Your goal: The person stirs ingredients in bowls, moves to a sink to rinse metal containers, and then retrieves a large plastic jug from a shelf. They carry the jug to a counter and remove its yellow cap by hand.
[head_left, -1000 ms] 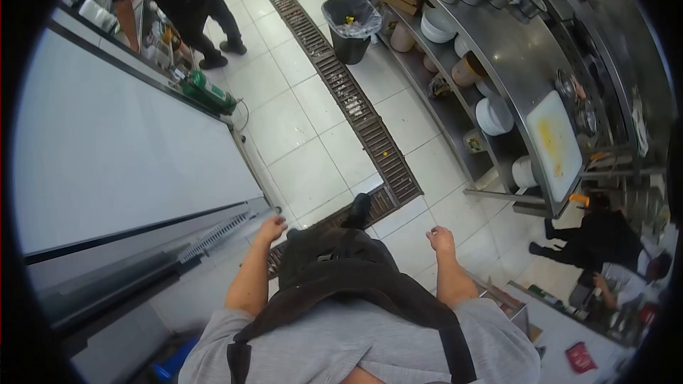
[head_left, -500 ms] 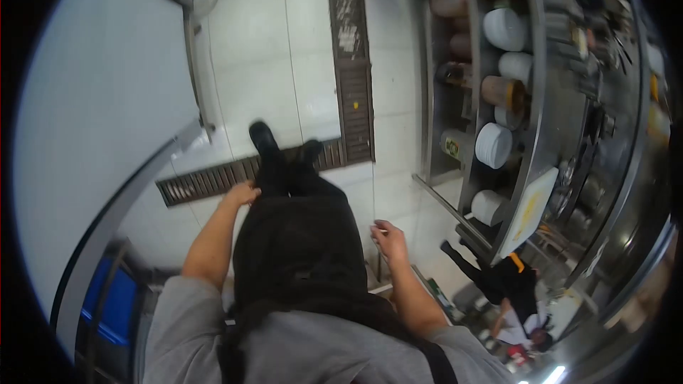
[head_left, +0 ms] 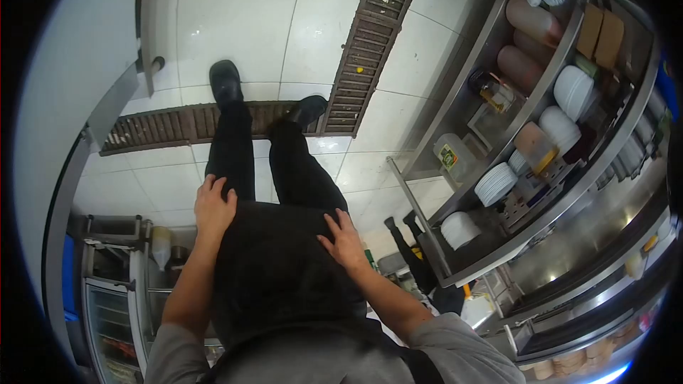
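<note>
One black apron [head_left: 284, 263] hangs over the front of the wearer's body, its cloth dark and matte, with soft folds and shading across the middle. Its hem runs across the upper thighs, between the two hands, and black trousers [head_left: 231, 146] show past it. The left hand [head_left: 215, 208] lies at the apron's left edge by the hem, back of the hand up, its fingers stretched and slightly parted. The right hand [head_left: 344, 243] lies at the right edge, fingers spread fairly wide, with the thumb apart from the rest. Neither hand shows anything gripped in it.

Both black shoes [head_left: 226, 83] stand at a brown drain grating [head_left: 163, 128], which crosses under the legs and meets another stretch running away on the right. White floor tiles [head_left: 231, 25] spread ahead of the shoes and along both sides of that stretch, giving room forward. On the left, a pale panel [head_left: 85, 50] bounds the floor. On the right stands a steel shelf unit [head_left: 491, 270] holding stacked white bowls [head_left: 496, 183], tubs and boxes; its near corner and a metal rail [head_left: 420, 212] jut toward the floor. Another person [head_left: 420, 263], partly hidden, is beyond that corner, well apart from the right hand.
</note>
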Demonstrator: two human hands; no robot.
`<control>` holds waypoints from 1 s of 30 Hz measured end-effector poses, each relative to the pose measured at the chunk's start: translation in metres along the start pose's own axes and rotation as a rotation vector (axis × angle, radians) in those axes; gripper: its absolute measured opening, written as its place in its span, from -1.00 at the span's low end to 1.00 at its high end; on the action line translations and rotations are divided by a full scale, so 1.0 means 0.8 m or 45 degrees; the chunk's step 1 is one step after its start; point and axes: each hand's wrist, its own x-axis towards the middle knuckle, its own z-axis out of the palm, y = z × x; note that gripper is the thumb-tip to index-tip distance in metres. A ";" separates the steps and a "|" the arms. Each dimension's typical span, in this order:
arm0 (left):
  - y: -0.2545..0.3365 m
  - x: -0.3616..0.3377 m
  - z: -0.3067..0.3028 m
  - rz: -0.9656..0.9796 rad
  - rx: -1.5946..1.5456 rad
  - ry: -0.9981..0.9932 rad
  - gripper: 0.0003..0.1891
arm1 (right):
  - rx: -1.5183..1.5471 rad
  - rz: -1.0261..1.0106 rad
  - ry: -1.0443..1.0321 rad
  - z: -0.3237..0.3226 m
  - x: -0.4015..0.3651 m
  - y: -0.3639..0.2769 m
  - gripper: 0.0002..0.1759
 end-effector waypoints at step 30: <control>0.016 0.019 -0.033 0.044 -0.094 0.021 -0.67 | -0.249 -0.120 -0.121 -0.019 0.106 0.013 -0.43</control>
